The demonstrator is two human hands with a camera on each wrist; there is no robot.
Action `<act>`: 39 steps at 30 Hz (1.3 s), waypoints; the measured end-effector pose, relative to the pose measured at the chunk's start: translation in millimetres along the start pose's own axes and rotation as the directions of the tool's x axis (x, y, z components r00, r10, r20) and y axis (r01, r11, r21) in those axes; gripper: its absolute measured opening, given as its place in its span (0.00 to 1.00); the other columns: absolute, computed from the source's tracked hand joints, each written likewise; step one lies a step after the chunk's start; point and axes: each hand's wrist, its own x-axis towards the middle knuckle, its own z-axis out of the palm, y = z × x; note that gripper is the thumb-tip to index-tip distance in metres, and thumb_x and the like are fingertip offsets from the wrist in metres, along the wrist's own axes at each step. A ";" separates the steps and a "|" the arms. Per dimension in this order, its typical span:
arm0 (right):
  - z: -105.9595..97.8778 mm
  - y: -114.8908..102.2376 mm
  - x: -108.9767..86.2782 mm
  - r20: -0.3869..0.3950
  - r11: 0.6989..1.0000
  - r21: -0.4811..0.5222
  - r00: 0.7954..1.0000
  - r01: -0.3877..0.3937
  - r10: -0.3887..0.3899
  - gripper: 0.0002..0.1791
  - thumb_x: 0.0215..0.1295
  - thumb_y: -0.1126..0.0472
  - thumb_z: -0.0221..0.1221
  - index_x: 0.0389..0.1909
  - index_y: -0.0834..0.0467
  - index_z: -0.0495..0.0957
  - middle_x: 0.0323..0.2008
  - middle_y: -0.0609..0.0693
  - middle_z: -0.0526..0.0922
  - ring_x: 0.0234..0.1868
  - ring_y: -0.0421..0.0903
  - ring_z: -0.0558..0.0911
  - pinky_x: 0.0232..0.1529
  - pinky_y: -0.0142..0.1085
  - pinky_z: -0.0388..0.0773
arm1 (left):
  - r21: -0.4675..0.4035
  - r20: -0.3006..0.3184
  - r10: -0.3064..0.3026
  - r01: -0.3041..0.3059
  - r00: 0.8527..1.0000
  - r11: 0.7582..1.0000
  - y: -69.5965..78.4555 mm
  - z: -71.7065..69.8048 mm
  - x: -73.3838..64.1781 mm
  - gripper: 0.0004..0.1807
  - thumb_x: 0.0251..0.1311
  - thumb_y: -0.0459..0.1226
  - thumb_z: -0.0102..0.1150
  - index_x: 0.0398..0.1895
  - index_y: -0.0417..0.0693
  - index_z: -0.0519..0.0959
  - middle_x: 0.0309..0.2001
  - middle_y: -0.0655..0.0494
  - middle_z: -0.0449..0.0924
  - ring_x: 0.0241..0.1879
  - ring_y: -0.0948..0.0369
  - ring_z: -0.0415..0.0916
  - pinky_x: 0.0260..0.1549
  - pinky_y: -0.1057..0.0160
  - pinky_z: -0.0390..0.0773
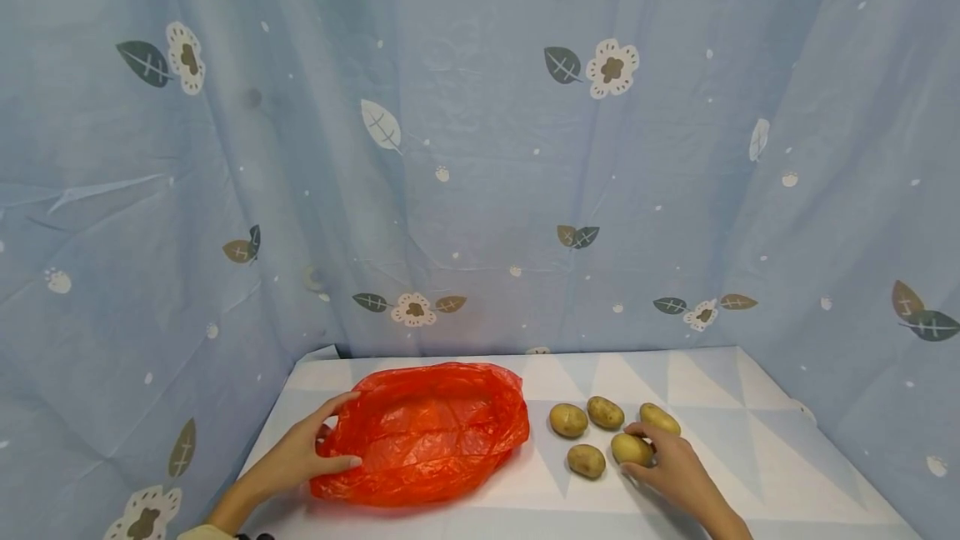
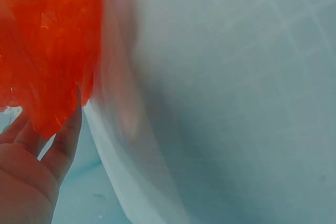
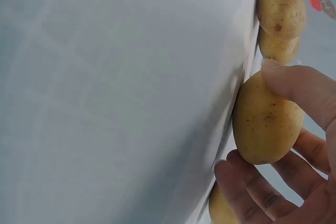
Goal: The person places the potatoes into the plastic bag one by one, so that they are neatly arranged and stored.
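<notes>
A red plastic bag point(image 1: 431, 448) lies spread on the table with its wide mouth facing up. My left hand point(image 1: 303, 447) grips its left side, thumb along the front and index finger at the back rim. In the left wrist view, thin red plastic point(image 2: 58, 51) hangs between the fingers. To the right, my right hand point(image 1: 677, 473) holds a yellow-brown potato point(image 1: 628, 449) between thumb and fingertips. The right wrist view shows this potato point(image 3: 266, 121) close against the tabletop, the thumb on one end and fingers curled round the other.
Several more potatoes surround the held one: one at the left point(image 1: 568, 421), one behind point(image 1: 605, 412), one at front left point(image 1: 586, 461) and one at back right point(image 1: 660, 418). A patterned white cloth point(image 1: 697, 382) covers the table. Blue curtains point(image 1: 480, 190) enclose the back and sides.
</notes>
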 end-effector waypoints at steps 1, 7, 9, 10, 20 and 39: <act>-0.1 -0.3 -0.1 -0.006 1.000 -0.004 1.000 0.003 -0.003 0.29 0.44 0.53 0.82 0.49 0.52 0.83 0.49 0.47 0.86 0.45 0.42 0.82 0.42 0.40 0.79 | 0.002 0.000 0.002 -0.002 1.000 1.000 0.0 0.3 0.1 0.53 0.51 0.46 0.80 0.79 0.58 0.59 0.60 0.45 0.73 0.44 0.52 0.74 0.36 0.61 0.85; -2.3 -2.3 0.3 -0.036 0.999 -0.027 0.999 0.020 -0.021 0.29 0.44 0.52 0.82 0.48 0.52 0.83 0.48 0.46 0.86 0.46 0.45 0.83 0.48 0.48 0.79 | 0.017 -0.002 0.006 -0.006 1.000 1.000 1.0 0.8 0.3 0.54 0.51 0.46 0.81 0.79 0.58 0.59 0.58 0.46 0.74 0.42 0.53 0.74 0.35 0.62 0.85; -3.6 -3.1 0.5 -0.040 0.999 -0.031 0.999 0.014 -0.015 0.29 0.45 0.52 0.82 0.49 0.52 0.83 0.48 0.46 0.86 0.44 0.44 0.82 0.46 0.47 0.79 | 0.019 -0.005 0.002 -0.002 1.000 1.000 1.7 0.5 0.3 0.54 0.51 0.46 0.80 0.79 0.58 0.59 0.58 0.46 0.74 0.42 0.53 0.74 0.35 0.62 0.84; -4.2 -3.5 0.4 -0.042 0.999 -0.033 0.999 0.002 -0.003 0.29 0.45 0.53 0.82 0.49 0.52 0.83 0.48 0.46 0.86 0.42 0.43 0.81 0.45 0.46 0.78 | 0.021 -0.006 -0.002 0.002 1.000 1.000 2.0 0.4 0.4 0.54 0.51 0.46 0.80 0.79 0.59 0.59 0.59 0.46 0.74 0.42 0.53 0.74 0.35 0.61 0.85; -8.9 -3.2 -0.2 -0.069 0.999 0.025 0.997 -0.037 0.039 0.28 0.45 0.54 0.82 0.48 0.51 0.83 0.45 0.49 0.86 0.36 0.41 0.80 0.34 0.35 0.78 | 0.037 -0.004 0.003 -0.003 1.000 0.999 5.1 0.9 2.1 0.54 0.50 0.46 0.81 0.79 0.58 0.59 0.59 0.46 0.74 0.42 0.53 0.74 0.35 0.61 0.85; -8.5 -27.9 5.9 -0.112 0.980 0.196 0.994 0.016 0.006 0.32 0.46 0.57 0.82 0.54 0.56 0.83 0.49 0.50 0.84 0.42 0.45 0.84 0.37 0.30 0.82 | 0.022 -0.009 -0.002 0.003 1.000 1.000 0.4 1.4 -2.1 0.55 0.49 0.46 0.82 0.79 0.59 0.59 0.62 0.46 0.73 0.43 0.53 0.74 0.36 0.60 0.86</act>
